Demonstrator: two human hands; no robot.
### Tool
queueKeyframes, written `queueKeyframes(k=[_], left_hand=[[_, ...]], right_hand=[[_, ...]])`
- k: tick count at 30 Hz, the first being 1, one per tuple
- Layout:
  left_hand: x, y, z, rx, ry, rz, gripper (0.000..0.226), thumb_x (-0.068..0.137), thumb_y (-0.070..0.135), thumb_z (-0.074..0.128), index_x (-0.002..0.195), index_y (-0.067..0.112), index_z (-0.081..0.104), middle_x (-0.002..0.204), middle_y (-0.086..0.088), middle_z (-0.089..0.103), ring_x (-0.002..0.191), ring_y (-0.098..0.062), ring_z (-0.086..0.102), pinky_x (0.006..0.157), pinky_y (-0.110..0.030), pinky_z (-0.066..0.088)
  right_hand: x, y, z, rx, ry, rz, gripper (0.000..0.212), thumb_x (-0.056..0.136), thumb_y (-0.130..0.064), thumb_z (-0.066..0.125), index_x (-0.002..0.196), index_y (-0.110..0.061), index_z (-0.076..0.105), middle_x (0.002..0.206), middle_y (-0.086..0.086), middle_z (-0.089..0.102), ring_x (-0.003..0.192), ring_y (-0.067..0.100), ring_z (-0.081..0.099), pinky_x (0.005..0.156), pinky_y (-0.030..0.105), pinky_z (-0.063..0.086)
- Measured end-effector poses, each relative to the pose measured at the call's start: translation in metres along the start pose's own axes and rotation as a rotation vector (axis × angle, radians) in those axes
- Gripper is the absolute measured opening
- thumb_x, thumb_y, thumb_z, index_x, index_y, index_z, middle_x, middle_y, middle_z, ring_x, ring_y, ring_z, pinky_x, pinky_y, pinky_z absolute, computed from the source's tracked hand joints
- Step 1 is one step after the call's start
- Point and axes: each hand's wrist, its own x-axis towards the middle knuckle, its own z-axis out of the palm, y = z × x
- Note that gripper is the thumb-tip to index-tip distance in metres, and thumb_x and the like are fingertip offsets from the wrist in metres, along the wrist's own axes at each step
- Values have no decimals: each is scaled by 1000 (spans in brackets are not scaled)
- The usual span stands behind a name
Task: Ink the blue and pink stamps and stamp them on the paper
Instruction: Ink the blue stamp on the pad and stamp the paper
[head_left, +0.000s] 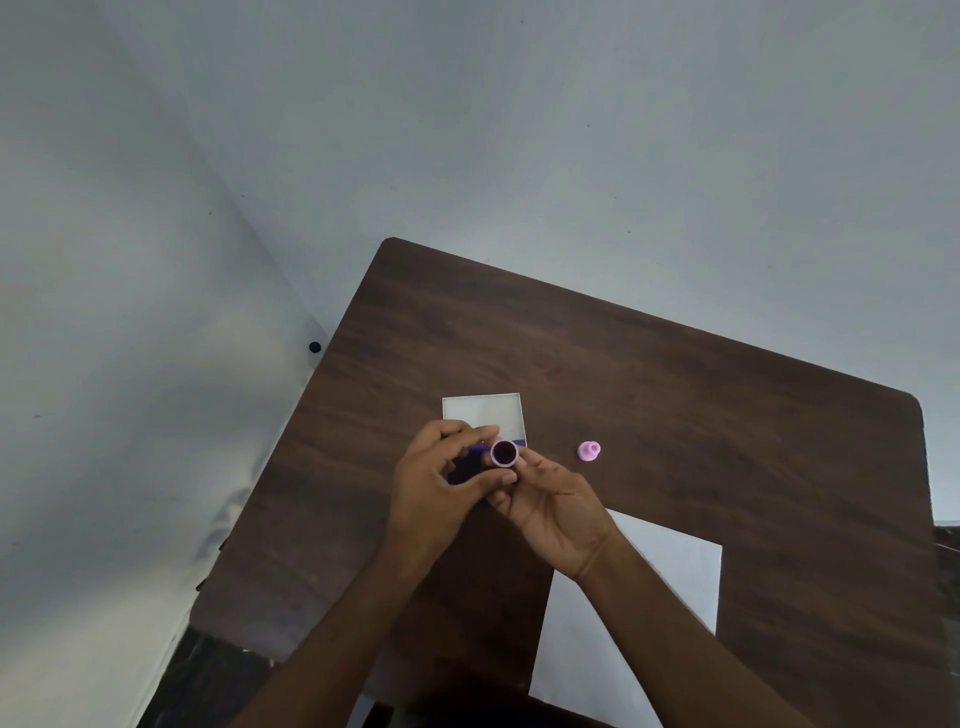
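Both hands' fingers pinched on pink stamp (dark face up), paper near

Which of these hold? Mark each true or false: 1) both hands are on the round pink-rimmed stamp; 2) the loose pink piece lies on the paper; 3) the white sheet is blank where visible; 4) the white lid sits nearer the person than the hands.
1) True. The left hand and right hand meet around the pink-rimmed stamp, its dark face turned towards the camera.
2) False. The pink piece lies on the bare table, apart from the paper.
3) True. No print shows on its visible part.
4) False. The white lid lies beyond the hands, farther from the person.
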Motion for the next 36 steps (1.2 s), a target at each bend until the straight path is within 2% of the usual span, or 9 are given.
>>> queueKeyframes(k=[6,13,17,23,26,29,31,33,36], left_hand=[[1,5,1,27,12,35,43,66,57,71,105,40,65,105,11,57,102,-13,57,81,-17,52],[2,8,1,27,21,25,45,67,45,78,109,30,71,109,5,57,104,-17,57,82,-24,54],[2,5,1,22,29,-8,47,66,48,76,108,26,74,109,7,56,104,-16,56,80,-19,53],[-4,-4,3,-64,31,-48,33,66,57,72,96,64,60,113,22,52,111,-15,54,81,-13,48],[-10,-19,4,-67,21,-62,35,68,61,70,99,70,57,116,25,51,114,-10,52,83,-7,45],[-14,-43,4,34,24,-77,38,75,50,74,109,57,59,115,26,54,111,-9,53,88,-16,46],[-15,-62,5,180,14,-129,49,77,37,79,121,40,59,117,16,60,112,-15,55,90,-19,41],[-14,-76,7,349,-67,-196,63,75,40,80,132,29,55,127,4,60,117,-18,50,93,-23,36],[-13,-92,11,519,-180,-205,87,68,52,80,142,26,43,139,-1,51,126,-20,41,101,-35,35]], right_hand=[[-2,-4,0,-64,-28,3,51,92,-9,50,138,7,35,114,17,54,83,14,49,87,38,51],[0,-5,-2,-69,-71,11,54,91,-12,53,138,8,34,120,18,52,92,19,49,93,42,49],[0,-4,-5,-81,-94,33,48,93,-12,53,136,5,40,117,16,55,89,15,54,95,41,46],[0,0,-12,-142,-64,44,41,94,-14,55,131,1,49,114,16,58,97,22,60,92,38,50],[3,-2,-15,-239,-46,47,40,94,-14,56,130,2,50,115,17,60,99,25,59,85,36,51],[12,-4,-17,-550,63,7,29,91,-15,60,118,-3,62,98,15,68,83,23,65,72,30,55],[22,-1,-19,-963,241,-78,19,90,-17,62,107,-10,69,86,9,71,74,21,65,65,26,55],[32,6,-24,-1359,403,-193,15,88,-23,66,100,-16,70,82,-1,70,72,14,64,63,21,54],[46,18,-26,-1664,473,-341,18,85,-29,68,95,-15,72,87,-1,71,75,8,58,71,19,46]])
